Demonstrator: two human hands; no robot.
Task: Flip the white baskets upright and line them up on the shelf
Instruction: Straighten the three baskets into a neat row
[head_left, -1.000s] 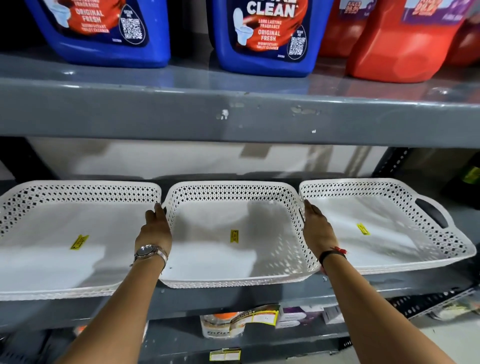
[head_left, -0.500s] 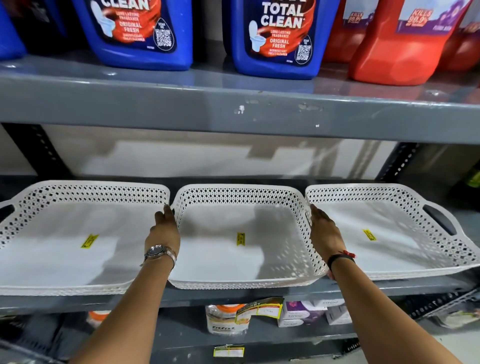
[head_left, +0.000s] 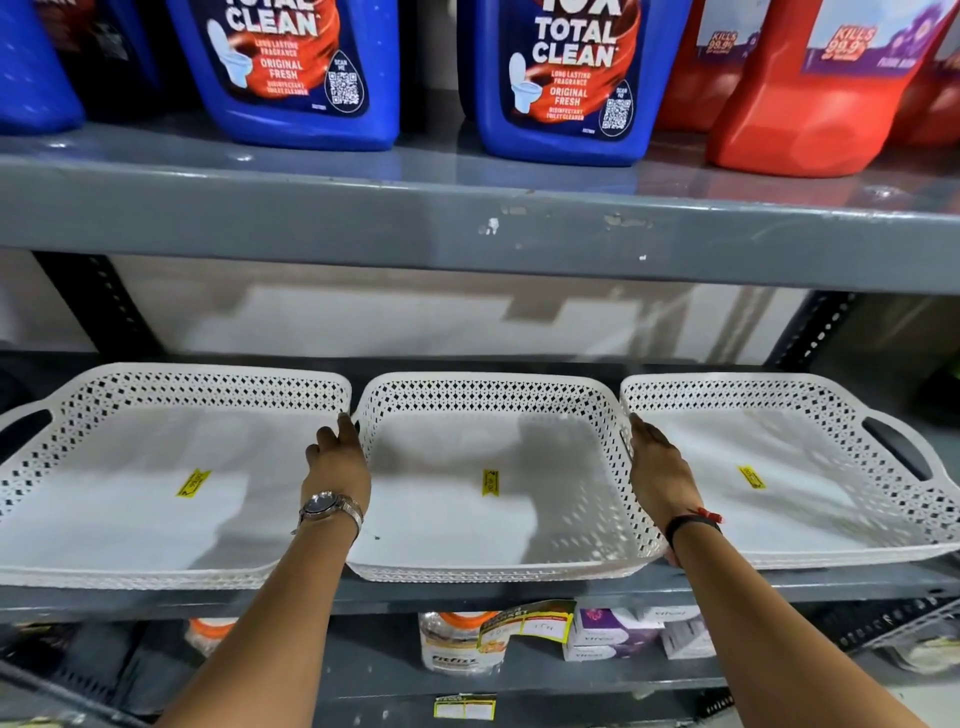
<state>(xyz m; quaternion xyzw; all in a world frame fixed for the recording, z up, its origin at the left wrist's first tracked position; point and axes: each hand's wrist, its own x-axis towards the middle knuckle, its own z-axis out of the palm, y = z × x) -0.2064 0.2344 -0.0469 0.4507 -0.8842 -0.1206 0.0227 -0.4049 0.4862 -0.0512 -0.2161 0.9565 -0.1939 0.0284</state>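
Three white perforated baskets stand upright side by side on the grey shelf (head_left: 467, 597), each with a yellow sticker inside. The middle basket (head_left: 488, 395) sits between my hands. My left hand (head_left: 337, 467), with a wristwatch, holds its left wall, next to the left basket (head_left: 156, 384). My right hand (head_left: 657, 478), with a black and red wristband, holds its right wall, next to the right basket (head_left: 779, 395). The fingers of both hands are partly hidden behind the basket walls.
The shelf above (head_left: 467, 234) carries blue toilet cleaner bottles (head_left: 566, 83) and red bottles (head_left: 821, 93), low over the baskets. Below, a lower shelf holds a jar (head_left: 457, 649) and small boxes (head_left: 613, 634). Dark metal uprights stand at the back left and right.
The view has shifted slightly, showing more of the left basket's handle. My hands stay on the sides of the middle basket, which has barely moved.
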